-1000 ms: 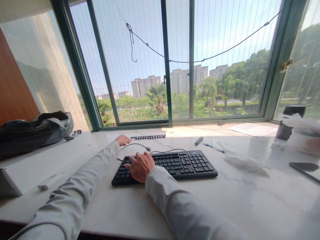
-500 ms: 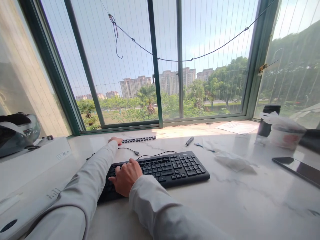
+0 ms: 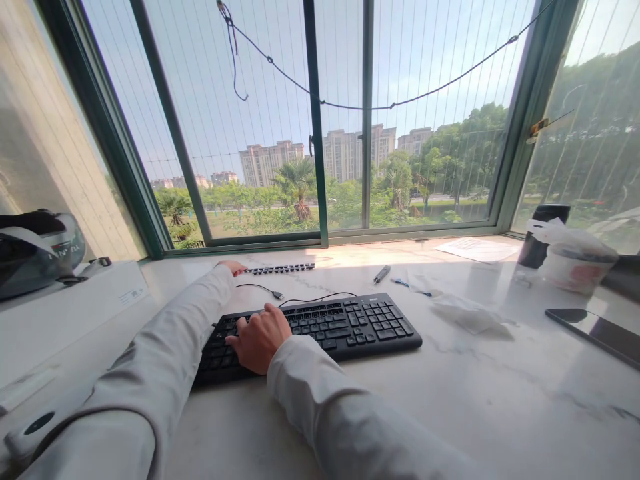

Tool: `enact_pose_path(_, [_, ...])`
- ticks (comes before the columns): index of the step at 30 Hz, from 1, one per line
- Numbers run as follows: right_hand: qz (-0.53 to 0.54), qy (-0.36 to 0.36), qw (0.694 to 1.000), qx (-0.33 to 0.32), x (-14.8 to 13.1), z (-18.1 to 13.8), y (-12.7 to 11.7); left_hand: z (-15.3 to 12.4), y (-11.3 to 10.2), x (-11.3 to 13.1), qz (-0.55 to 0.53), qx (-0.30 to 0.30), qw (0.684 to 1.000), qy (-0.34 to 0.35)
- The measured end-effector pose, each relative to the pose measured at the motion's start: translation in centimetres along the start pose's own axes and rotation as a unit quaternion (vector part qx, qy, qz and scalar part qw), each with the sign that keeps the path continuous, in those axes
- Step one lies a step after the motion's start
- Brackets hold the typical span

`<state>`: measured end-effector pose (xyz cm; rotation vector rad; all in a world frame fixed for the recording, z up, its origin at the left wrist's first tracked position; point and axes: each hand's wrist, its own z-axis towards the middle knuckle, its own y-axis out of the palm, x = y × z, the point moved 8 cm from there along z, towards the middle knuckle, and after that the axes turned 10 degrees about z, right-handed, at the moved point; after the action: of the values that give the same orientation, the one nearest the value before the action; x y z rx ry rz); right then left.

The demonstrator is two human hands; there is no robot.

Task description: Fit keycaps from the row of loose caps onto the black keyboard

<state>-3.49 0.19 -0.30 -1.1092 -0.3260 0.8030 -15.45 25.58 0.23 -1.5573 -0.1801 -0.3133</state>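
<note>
A black keyboard [image 3: 337, 331] lies at a slant on the marble-patterned top. My right hand [image 3: 264, 339] rests over its left half, fingers bent and thumb apart, touching the keys; its fingertips are partly hidden. Along the keyboard's upper part the keys look uneven, with small dark gaps. Stretched farther out, my left hand [image 3: 233, 268] is at the left end of a row of small black pieces [image 3: 283, 269] that look like keycaps. Its fingers look drawn together there, but what they hold, if anything, is too small to tell.
Behind the keyboard lie a USB cable [image 3: 267, 290], a grey stick-like tool [image 3: 382, 275] and a thin blue-tipped brush [image 3: 411, 287]. Farther right are a plastic bag [image 3: 470, 315], a phone [image 3: 595, 333], a bagged tub [image 3: 580, 263] and a paper [image 3: 477, 249]. A white box [image 3: 115, 297] stands left.
The view has shifted slightly, so the scene sits a little higher. My right hand has moved slightly to the right over the keyboard. My left hand stays by the row's left end.
</note>
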Motion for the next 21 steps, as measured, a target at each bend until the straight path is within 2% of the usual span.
enact_pose_path(3, [-0.002,0.000,1.000,0.010,0.0,0.0,-0.3,-1.3,-1.2,-1.4,-0.021,0.010,0.995,-0.098])
enact_pose_path(5, [-0.005,0.008,1.000,0.022,0.1,-0.1,-0.6,-2.7,-2.2,-1.3,-0.041,0.027,0.992,-0.118])
enact_pose_path(7, [-0.014,0.021,0.999,0.030,0.3,-0.2,-0.9,-4.7,-2.8,-0.3,-0.063,0.036,0.992,-0.106])
enact_pose_path(9, [-0.024,0.037,0.998,0.039,0.6,-0.3,-1.2,-7.1,-2.9,1.3,-0.094,0.033,0.993,-0.060])
enact_pose_path(14, [-0.050,0.077,0.995,0.028,1.9,-0.3,-1.2,-13.1,-1.3,5.0,-0.074,0.035,0.995,0.049])
enact_pose_path(17, [-0.065,0.089,0.993,0.032,2.5,-0.2,-1.2,-14.7,0.0,5.3,-0.021,0.010,0.998,0.059])
enact_pose_path(21, [-0.078,0.087,0.991,0.059,2.7,0.0,-1.4,-15.1,0.3,4.7,-0.002,-0.029,0.999,0.036])
